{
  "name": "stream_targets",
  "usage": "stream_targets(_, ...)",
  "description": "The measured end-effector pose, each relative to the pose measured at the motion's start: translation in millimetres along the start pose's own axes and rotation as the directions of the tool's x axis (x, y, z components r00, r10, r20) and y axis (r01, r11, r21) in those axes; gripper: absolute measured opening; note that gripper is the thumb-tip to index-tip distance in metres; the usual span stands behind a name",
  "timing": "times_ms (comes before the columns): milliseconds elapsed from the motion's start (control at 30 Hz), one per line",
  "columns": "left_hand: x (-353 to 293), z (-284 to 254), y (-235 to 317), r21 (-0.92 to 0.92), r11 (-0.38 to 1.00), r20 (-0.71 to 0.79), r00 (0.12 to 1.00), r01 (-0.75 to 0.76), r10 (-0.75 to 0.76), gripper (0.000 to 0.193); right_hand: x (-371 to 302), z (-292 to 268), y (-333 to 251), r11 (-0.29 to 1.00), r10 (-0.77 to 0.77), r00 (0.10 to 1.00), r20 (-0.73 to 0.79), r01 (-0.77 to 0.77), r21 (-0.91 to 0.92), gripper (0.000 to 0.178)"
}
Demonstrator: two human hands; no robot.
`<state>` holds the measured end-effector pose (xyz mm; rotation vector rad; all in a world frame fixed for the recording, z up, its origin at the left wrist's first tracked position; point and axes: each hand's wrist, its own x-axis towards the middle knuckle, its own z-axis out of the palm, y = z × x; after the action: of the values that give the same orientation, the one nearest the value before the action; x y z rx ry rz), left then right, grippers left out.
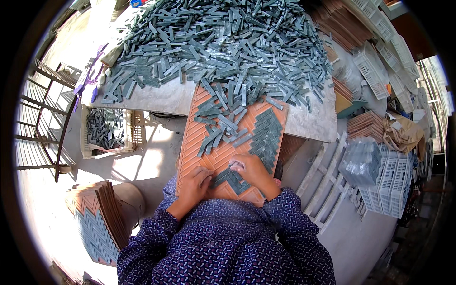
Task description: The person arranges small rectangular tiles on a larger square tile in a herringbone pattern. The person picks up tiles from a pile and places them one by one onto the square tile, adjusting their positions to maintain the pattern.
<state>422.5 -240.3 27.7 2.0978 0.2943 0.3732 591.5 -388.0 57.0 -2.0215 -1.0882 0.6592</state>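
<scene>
An orange herringbone-grooved board (190, 137) leans from the table toward my lap. Dark green stone strips (267, 142) fill its right side in a herringbone pattern, and a smaller set group (235, 181) lies near its lower edge. Loose strips (228, 122) are scattered over its upper middle. My right hand (254, 172) is pinched just above the lower group; whatever its fingertips hold is too small to name. Left of that group, my left hand (197, 184) rests low on the board with curled fingers, and what they grip, if anything, is hidden.
A large heap of green strips (228, 42) covers the table (311, 121) beyond the board. A crate (85, 137) of strips stands at left, above a stack of boards (97, 223). White plastic crates (392, 183) and a slatted pallet (323, 178) are at right.
</scene>
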Motion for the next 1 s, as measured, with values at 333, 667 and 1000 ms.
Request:
stream_targets(333,0,-2,2,-0.010,1.000,0.037,0.999,0.026,-0.026,0.013,-11,-2,9,0.979,-0.114,0.988,0.104,0.129,-0.156,0.026)
stream_targets(667,0,0,3,-0.023,1.000,0.047,0.999,0.018,-0.017,0.013,24,-15,2,0.925,-0.250,0.943,-0.222,0.164,-0.344,0.019)
stream_targets(1000,0,-4,4,0.008,1.000,0.024,0.999,0.026,-0.027,0.011,19,-20,-18,0.993,-0.122,0.989,-0.081,0.121,-0.018,0.027)
